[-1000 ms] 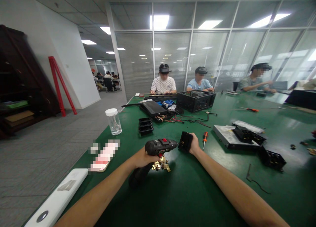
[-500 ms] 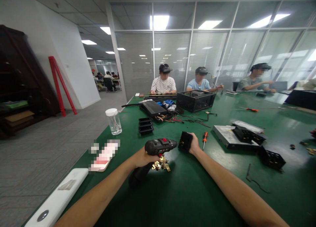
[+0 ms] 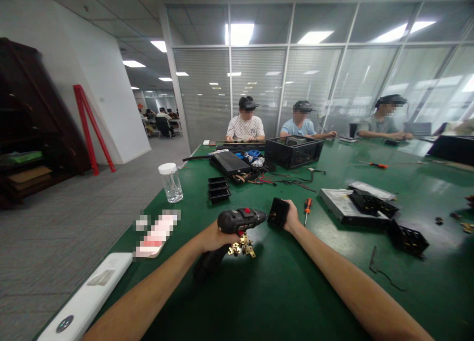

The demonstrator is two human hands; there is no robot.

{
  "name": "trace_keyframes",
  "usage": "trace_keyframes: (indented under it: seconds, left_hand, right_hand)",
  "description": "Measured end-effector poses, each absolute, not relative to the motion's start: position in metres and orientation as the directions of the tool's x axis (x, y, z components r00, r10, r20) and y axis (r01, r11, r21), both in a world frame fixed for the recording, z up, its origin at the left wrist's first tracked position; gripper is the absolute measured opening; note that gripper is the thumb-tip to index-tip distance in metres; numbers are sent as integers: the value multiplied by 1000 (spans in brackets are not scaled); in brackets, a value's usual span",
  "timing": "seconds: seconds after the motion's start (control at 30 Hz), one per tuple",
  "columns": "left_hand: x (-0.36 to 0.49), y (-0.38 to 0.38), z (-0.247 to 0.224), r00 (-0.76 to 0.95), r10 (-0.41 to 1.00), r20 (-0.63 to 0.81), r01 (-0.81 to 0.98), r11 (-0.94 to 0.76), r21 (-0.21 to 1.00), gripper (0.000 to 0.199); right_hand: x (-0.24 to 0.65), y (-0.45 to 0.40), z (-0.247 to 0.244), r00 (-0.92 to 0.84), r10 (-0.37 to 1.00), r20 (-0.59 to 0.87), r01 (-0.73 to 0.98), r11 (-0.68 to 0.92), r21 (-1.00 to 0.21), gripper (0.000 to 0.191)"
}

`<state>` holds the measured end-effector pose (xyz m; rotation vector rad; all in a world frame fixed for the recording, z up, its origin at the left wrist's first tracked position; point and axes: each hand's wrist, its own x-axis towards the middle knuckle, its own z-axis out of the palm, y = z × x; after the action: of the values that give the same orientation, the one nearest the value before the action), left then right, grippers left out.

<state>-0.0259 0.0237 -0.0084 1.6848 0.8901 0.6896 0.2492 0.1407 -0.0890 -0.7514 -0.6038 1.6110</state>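
My left hand (image 3: 217,239) is wrapped round the handle of a black cordless drill (image 3: 237,221), its chuck pointing right. In my right hand (image 3: 292,216) is a small black box-shaped part (image 3: 278,212), tilted, with its face toward the drill. The drill's front end is close to that part; whether the bit touches it I cannot make out. Several small brass-coloured metal pieces (image 3: 242,247) lie in a pile on the green table below the drill. An orange-handled screwdriver (image 3: 307,210) lies just right of my right hand.
Black trays (image 3: 218,189) and a lidded clear jar (image 3: 171,183) stand beyond the drill. A phone (image 3: 157,234) and a long white device (image 3: 89,294) line the left edge. A silver drive unit (image 3: 342,207) and black brackets (image 3: 407,237) lie right. Three people sit across the table.
My hands, the drill and the black part stay almost still. Across the table, the person at the far right has lowered their hands toward the tabletop.
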Motion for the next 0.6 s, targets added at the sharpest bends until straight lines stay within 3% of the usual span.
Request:
trace_keyframes:
  seconds: [0.6]
  left_hand:
    - [-26,23,-10,530,848,22,209,-155,966,26]
  right_hand:
    - [248,138,-85,-100,984,-149,-650,-178,-738,19]
